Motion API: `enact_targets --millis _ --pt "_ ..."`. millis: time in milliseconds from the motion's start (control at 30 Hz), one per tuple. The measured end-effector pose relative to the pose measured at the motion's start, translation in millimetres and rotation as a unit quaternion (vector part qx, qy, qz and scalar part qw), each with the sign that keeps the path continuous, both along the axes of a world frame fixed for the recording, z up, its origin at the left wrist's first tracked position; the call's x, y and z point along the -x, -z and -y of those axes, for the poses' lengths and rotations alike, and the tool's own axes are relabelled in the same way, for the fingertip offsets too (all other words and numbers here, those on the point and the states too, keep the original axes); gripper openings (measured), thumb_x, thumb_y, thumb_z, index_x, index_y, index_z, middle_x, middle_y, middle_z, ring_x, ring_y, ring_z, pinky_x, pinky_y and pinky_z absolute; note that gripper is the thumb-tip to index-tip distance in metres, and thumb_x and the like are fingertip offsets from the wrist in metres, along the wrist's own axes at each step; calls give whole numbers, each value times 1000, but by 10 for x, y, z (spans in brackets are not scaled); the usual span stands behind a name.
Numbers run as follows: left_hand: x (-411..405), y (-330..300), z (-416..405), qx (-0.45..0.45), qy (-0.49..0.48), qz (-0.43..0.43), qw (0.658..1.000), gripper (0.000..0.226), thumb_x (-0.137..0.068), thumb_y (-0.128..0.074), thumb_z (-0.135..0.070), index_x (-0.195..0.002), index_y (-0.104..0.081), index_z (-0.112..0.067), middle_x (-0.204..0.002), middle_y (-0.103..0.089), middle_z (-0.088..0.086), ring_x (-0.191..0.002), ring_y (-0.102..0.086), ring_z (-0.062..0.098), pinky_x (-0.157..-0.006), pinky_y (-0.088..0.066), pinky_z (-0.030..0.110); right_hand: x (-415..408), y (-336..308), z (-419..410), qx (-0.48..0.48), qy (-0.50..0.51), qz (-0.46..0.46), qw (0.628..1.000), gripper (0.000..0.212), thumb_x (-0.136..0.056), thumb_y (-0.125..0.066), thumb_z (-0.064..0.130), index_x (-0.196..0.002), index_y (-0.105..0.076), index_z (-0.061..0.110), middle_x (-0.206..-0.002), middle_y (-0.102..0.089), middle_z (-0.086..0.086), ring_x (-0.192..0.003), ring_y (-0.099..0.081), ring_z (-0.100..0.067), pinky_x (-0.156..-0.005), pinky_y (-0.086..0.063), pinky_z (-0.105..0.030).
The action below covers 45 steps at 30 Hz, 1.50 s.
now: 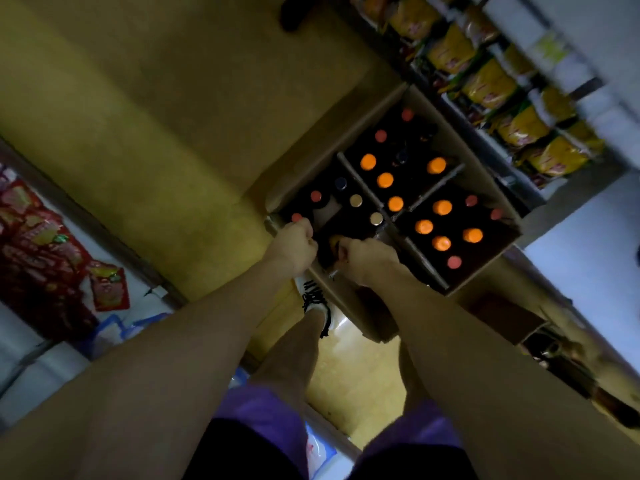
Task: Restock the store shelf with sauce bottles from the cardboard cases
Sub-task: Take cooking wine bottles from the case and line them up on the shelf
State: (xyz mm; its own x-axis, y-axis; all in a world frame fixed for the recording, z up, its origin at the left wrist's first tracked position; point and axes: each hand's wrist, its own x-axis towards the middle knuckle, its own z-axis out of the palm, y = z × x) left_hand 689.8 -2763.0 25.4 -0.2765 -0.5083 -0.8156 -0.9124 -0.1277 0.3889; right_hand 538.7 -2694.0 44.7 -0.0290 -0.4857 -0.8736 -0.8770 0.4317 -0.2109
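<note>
No labels read legibly; our left hand [294, 245] and right hand [367, 256] curl around dark sauce bottles [329, 251] in the cardboard case [485, 271].

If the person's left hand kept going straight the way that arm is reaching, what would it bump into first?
Most likely the pink-capped bottle just beyond the knuckles of the left hand, in the near-left compartment of the cardboard case. The dim, blurred picture leaves it unclear whether they already touch.

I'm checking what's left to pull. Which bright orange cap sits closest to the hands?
The orange cap in the middle compartment, beside the gold cap; the other orange caps sit farther from the hands.
</note>
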Motion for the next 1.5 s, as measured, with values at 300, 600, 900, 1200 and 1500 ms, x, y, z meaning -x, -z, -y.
enact_targets --millis 300,600,900,1200,1500 --pt "505 -2257 550 20 109 -21 994 15 -99 -57 -24 -112 -55 -17 -116 -59 6 -98 -59 28 -79 -49 36 554 -2373 479 111 -8 -6 994 20 -98 -57 44 -113 -60 31 -108 -65 -5 -104 -62 -30 -73 -46 -37" --pt "1264 -4296 975 50 196 -173 964 109 -61 -93 -38 -150 -32 -26 -148 -43 4 -131 -46 29 -105 -46 48 1299 -4910 877 227 38 11 973 12 -90 -74 39 -89 -68 28 -86 -68 -1 -71 -61 -19 -64 -51 -32" --pt "2006 -6013 939 100 161 -394 900 74 -67 -93 -13 -132 -59 -24 -121 -68 -3 -116 -63 19 -99 -53 38 1833 -6940 615 371 170 15 913 16 -93 -71 28 -95 -71 12 -63 -52 -6 -48 -41 -18 -47 -34 -29" --pt "2576 -7102 716 147 66 -498 852 54 -64 -94 -19 -110 -68 -27 -104 -74 0 -98 -71 19 -86 -58 38 2468 -7678 -114 527 369 157 749 29 -92 -73 20 -119 -68 10 -77 -65 -12 -61 -55 -21 -54 -45 -30" --pt "3384 -8116 150 230 36 -571 787 58 -53 -95 -38 -104 -71 -27 -97 -76 -5 -92 -73 16 -82 -62 41 2968 -7799 -519 455 285 66 841 73 -71 -90 41 -134 -57 26 -116 -73 -2 -103 -72 -17 -94 -59 -38"
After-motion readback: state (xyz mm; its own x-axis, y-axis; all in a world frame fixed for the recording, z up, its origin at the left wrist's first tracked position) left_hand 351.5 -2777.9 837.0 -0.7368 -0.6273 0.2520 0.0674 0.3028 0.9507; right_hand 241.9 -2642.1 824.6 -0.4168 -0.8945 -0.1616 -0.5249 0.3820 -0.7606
